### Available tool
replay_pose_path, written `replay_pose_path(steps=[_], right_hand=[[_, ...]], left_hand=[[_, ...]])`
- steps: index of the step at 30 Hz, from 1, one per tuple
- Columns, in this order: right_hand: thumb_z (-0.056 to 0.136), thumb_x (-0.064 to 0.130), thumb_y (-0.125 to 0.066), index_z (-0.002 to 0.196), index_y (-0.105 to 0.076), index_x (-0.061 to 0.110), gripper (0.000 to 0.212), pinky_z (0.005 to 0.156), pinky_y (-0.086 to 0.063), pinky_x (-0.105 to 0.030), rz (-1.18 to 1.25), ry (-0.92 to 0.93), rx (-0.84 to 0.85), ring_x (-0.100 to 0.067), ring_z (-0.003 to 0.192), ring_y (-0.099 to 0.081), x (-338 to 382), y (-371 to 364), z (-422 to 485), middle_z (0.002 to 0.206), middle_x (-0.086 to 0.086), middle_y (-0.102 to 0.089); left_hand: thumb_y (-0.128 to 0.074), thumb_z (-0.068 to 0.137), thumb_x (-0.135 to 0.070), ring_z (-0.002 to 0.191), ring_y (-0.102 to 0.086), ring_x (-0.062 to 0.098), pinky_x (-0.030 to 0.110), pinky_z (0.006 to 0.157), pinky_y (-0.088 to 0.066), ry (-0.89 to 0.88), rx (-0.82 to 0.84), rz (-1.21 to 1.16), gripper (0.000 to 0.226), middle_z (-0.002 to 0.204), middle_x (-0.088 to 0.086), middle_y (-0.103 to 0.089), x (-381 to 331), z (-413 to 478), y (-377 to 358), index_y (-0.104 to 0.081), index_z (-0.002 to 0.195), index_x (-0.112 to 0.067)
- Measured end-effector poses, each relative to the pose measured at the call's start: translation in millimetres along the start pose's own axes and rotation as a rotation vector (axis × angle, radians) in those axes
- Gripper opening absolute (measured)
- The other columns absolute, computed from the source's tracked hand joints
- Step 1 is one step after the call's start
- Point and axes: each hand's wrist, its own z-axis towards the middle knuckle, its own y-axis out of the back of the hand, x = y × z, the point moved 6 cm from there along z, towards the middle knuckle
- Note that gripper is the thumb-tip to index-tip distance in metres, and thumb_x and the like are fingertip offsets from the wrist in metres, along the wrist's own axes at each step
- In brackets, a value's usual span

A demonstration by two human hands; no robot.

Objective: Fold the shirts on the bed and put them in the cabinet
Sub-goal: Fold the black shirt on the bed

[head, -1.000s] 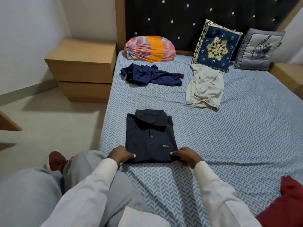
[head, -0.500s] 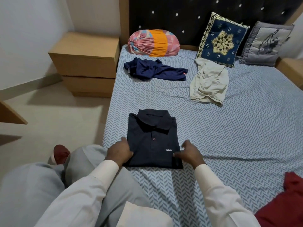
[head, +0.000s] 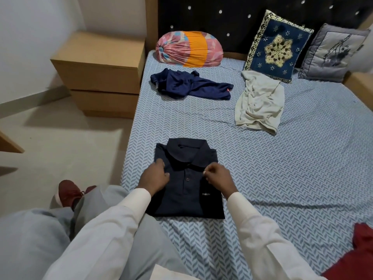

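A red cloth (head: 355,257) lies at the near right corner of the bed (head: 302,178). Two white sleeves reach forward from the near edge. Left of them, off the bed, a red shoe (head: 68,191) stands on the floor.

The folded polo shirt (head: 187,190), dark navy, lies flat close to the bed's left edge, in its near half, collar toward the headboard and buttoned placket facing up. Both grips sit on its upper part, one on each side of the placket. The left grip (head: 156,176) lies on the shirt's left shoulder, its fingers bent beside the collar's left wing; I cannot tell whether they have hold of any cloth. The right grip (head: 219,178) has its thumb and fingertips drawn tight together on the tip of the collar's right wing, pinching it. The lower half of the shirt lies under the wrists.

Farther up the bed, a crumpled blue shirt (head: 189,86) lies near the left edge and a crumpled cream shirt (head: 260,104) nearer the middle, well apart from the folded one. At the head edge rest a pink and orange bolster (head: 189,49), a blue embroidered cushion (head: 278,47) and a grey cushion (head: 333,55). A wooden bedside cabinet (head: 101,73) stands against the bed's far left corner.
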Motion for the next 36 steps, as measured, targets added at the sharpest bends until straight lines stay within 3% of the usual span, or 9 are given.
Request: replay_pose_path(steps=[2,5,8,11,18,23,26,31,36], right_hand=[[0.076,0.02,-0.061,0.082,-0.066,0.026,0.009,0.083,-0.059,-0.045,0.087,-0.064,-0.097,-0.02,0.079,-0.071,-5.3,11.9,21.4,0.082,0.004,-0.073],[0.081,0.017,-0.056,0.102,-0.067,0.022,0.024,0.093,-0.055,-0.048,0.097,-0.076,-0.094,-0.026,0.096,-0.069,-12.1,10.6,54.5,0.103,-0.003,-0.073],[0.084,0.014,-0.054,0.122,-0.064,0.011,0.04,0.1,-0.05,-0.045,0.043,-0.065,-0.063,-0.031,0.108,-0.065,-5.9,6.2,72.1,0.12,-0.011,-0.066],[0.091,0.006,-0.058,0.135,-0.056,0.005,0.044,0.109,-0.041,-0.039,-0.045,-0.037,-0.013,-0.03,0.12,-0.056,4.8,2.2,80.7,0.134,-0.016,-0.048],[0.092,0.007,-0.059,0.137,-0.049,0.01,0.046,0.112,-0.038,-0.035,0.028,-0.097,0.019,-0.023,0.115,-0.051,1.1,0.6,85.8,0.133,-0.011,-0.036],[0.091,0.006,-0.059,0.144,-0.041,0.01,0.055,0.11,-0.04,-0.037,0.101,-0.128,0.032,-0.021,0.115,-0.048,0.2,3.5,84.6,0.133,-0.011,-0.038],[0.086,0.009,-0.062,0.146,-0.039,0.015,0.064,0.107,-0.045,-0.04,0.179,-0.13,-0.031,-0.021,0.116,-0.053,-5.3,9.2,70.1,0.128,-0.009,-0.048],[0.073,0.026,-0.072,0.129,-0.048,0.012,0.063,0.09,-0.054,-0.04,0.128,-0.202,-0.131,-0.024,0.096,-0.063,-37.7,16.3,20.0,0.103,-0.006,-0.063],[0.068,0.042,-0.079,0.101,-0.051,0.016,0.051,0.063,-0.052,-0.032,0.122,-0.308,0.072,-0.024,0.085,-0.067,-57.4,7.2,-29.2,0.096,-0.008,-0.065]], left_hand=[[-0.058,0.089,-0.02,0.102,-0.059,0.029,0.038,0.086,-0.049,-0.044,-0.057,-0.139,0.033,0.111,0.011,-0.06,-10.9,13.2,6.4,-0.051,0.12,-0.01],[-0.052,0.093,-0.01,0.111,-0.055,0.03,0.032,0.091,-0.042,-0.034,-0.041,-0.242,0.04,0.127,0.013,-0.047,-17.8,32.0,9.9,-0.048,0.132,-0.005],[-0.051,0.096,-0.014,0.114,-0.055,0.033,0.036,0.095,-0.044,-0.031,0.046,-0.159,0.045,0.135,0.01,-0.033,-11.2,48.3,4.2,-0.041,0.139,-0.007],[-0.055,0.095,-0.028,0.107,-0.056,0.029,0.041,0.087,-0.051,-0.02,0.101,-0.001,0.061,0.133,0.004,-0.028,2.0,64.5,1.3,-0.029,0.149,-0.018],[-0.063,0.089,-0.043,0.112,-0.053,0.038,0.047,0.092,-0.05,0.071,0.06,0.036,0.075,0.132,0.007,-0.027,20.4,76.5,0.8,-0.023,0.151,-0.031],[-0.067,0.086,-0.046,0.111,-0.053,0.044,0.049,0.092,-0.048,0.197,-0.096,0.028,0.071,0.132,0.014,-0.034,19.8,56.8,3.1,-0.034,0.136,-0.009],[-0.063,0.088,-0.051,0.114,-0.053,0.043,0.047,0.091,-0.046,0.228,-0.099,0.06,0.069,0.133,0.017,-0.036,22.3,35.9,1.4,-0.036,0.132,-0.006],[-0.06,0.084,-0.064,0.119,-0.052,0.04,0.046,0.095,-0.046,0.287,0.031,0.039,0.071,0.131,0.017,-0.046,47.7,-1.4,-9.5,-0.042,0.13,-0.013],[-0.065,0.072,-0.065,0.113,-0.06,0.033,0.038,0.094,-0.051,0.318,0.198,0.022,0.069,0.128,0.013,-0.055,58.1,-28.6,-22.5,-0.06,0.122,-0.018]])
